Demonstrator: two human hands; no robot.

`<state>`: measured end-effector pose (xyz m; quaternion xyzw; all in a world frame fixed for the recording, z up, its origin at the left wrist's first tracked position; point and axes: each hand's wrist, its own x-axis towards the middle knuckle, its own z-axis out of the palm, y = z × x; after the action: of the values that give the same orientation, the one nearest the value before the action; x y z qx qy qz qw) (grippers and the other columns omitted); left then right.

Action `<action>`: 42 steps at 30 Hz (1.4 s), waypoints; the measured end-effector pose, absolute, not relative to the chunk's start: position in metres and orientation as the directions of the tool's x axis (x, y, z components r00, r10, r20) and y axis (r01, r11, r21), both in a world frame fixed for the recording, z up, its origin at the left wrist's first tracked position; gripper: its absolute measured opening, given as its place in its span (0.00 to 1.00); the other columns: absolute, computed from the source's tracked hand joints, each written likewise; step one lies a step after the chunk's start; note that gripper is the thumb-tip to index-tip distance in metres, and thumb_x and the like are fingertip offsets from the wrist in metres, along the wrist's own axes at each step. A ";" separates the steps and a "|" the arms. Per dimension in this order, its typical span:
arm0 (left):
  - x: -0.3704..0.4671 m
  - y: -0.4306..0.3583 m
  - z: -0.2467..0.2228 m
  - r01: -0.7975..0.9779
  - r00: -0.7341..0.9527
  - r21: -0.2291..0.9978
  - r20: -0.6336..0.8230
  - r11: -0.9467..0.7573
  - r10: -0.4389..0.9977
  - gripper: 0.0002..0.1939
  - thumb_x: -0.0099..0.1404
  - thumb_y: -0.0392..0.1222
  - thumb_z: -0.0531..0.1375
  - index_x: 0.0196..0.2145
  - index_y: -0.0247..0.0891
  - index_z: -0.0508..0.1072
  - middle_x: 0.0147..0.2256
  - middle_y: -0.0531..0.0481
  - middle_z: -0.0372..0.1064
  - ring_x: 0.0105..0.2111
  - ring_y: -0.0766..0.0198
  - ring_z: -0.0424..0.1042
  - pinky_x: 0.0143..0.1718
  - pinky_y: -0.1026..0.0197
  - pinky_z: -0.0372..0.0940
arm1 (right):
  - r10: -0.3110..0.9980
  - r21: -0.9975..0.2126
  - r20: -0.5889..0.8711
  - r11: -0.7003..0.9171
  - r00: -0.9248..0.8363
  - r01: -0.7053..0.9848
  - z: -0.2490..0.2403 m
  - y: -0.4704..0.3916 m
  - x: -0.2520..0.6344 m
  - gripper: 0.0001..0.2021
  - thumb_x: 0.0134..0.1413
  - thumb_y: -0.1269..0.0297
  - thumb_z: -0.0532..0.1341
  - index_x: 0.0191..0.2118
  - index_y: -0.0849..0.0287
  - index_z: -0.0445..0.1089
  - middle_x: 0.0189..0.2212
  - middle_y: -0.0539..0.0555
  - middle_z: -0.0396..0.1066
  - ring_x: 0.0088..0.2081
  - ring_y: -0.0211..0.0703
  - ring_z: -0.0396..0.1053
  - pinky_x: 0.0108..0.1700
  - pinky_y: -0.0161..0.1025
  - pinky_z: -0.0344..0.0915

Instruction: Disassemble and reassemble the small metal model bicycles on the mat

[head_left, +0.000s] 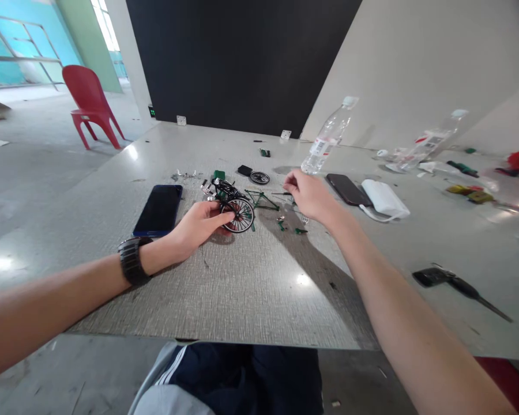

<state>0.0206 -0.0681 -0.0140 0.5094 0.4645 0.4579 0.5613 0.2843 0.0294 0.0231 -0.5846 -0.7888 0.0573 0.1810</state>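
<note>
My left hand is closed on a partly assembled model bicycle, its thumb against the spoked front-facing wheel. Beside it lies a green model bicycle frame. A loose spoked wheel rests behind, near a small black piece and a green block. Over the table to the right, my right hand has its fingers pinched together; whatever they hold is too small or hidden to make out. Small green parts lie in front of that hand.
A blue phone lies at left. Behind my right hand stand a plastic bottle, a dark phone and a white power bank with a cable. A black tool with a long shaft lies at right. Silver parts are at the back.
</note>
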 end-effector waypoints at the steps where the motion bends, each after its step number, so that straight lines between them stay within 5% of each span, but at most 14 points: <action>1: 0.020 -0.067 -0.015 -0.050 0.153 0.997 -0.053 0.062 0.987 0.10 0.63 0.43 0.67 0.36 0.33 0.78 0.37 0.43 0.78 0.33 0.63 0.77 0.34 0.60 0.75 | 0.927 -0.346 0.269 0.346 -0.261 0.872 0.025 0.028 0.282 0.10 0.69 0.64 0.54 0.49 0.55 0.71 0.43 0.60 0.76 0.42 0.52 0.73 0.43 0.46 0.65; 8: 0.022 -0.067 -0.013 -0.084 0.159 0.994 -0.060 0.074 0.985 0.08 0.63 0.41 0.66 0.36 0.32 0.77 0.39 0.43 0.78 0.34 0.63 0.77 0.35 0.59 0.75 | 0.849 -0.554 0.365 0.528 -0.382 0.644 0.032 0.011 0.255 0.15 0.68 0.56 0.56 0.51 0.55 0.76 0.43 0.59 0.78 0.39 0.50 0.73 0.44 0.48 0.70; 13: 0.022 -0.067 -0.014 -0.094 0.172 0.994 -0.040 0.057 0.984 0.09 0.64 0.41 0.66 0.37 0.32 0.77 0.39 0.43 0.78 0.33 0.64 0.76 0.36 0.60 0.74 | 0.855 -0.727 0.261 0.480 -0.449 0.492 0.032 0.001 0.244 0.19 0.64 0.47 0.61 0.53 0.53 0.73 0.41 0.57 0.78 0.40 0.49 0.74 0.44 0.47 0.74; 18: 0.022 -0.066 -0.014 -0.106 0.185 0.994 -0.013 0.033 0.983 0.09 0.64 0.41 0.66 0.38 0.31 0.77 0.38 0.44 0.77 0.35 0.63 0.76 0.38 0.59 0.74 | 0.846 -0.810 0.225 0.438 -0.483 0.390 0.038 -0.012 0.234 0.19 0.60 0.48 0.66 0.51 0.55 0.75 0.42 0.59 0.78 0.44 0.50 0.76 0.48 0.49 0.75; 30: 0.023 -0.065 -0.016 -0.145 0.186 0.989 -0.010 0.037 0.983 0.10 0.63 0.39 0.67 0.40 0.30 0.78 0.39 0.43 0.78 0.37 0.61 0.76 0.39 0.57 0.74 | 0.801 -0.862 0.298 0.459 -0.519 0.213 0.032 -0.017 0.224 0.18 0.61 0.52 0.67 0.52 0.57 0.77 0.39 0.55 0.79 0.41 0.45 0.77 0.47 0.46 0.74; 42: 0.026 -0.065 -0.013 -0.184 0.155 0.983 0.004 0.025 0.988 0.06 0.62 0.37 0.67 0.36 0.31 0.78 0.33 0.49 0.75 0.33 0.64 0.74 0.36 0.58 0.75 | 0.807 -0.803 0.311 0.506 -0.502 0.315 0.039 -0.031 0.213 0.11 0.60 0.58 0.68 0.45 0.56 0.78 0.35 0.53 0.82 0.37 0.44 0.78 0.42 0.43 0.72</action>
<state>0.0259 -0.0647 -0.0129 0.4860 0.4136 0.5014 0.5843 0.2134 -0.0307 0.0387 -0.3536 -0.7932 0.3492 0.3519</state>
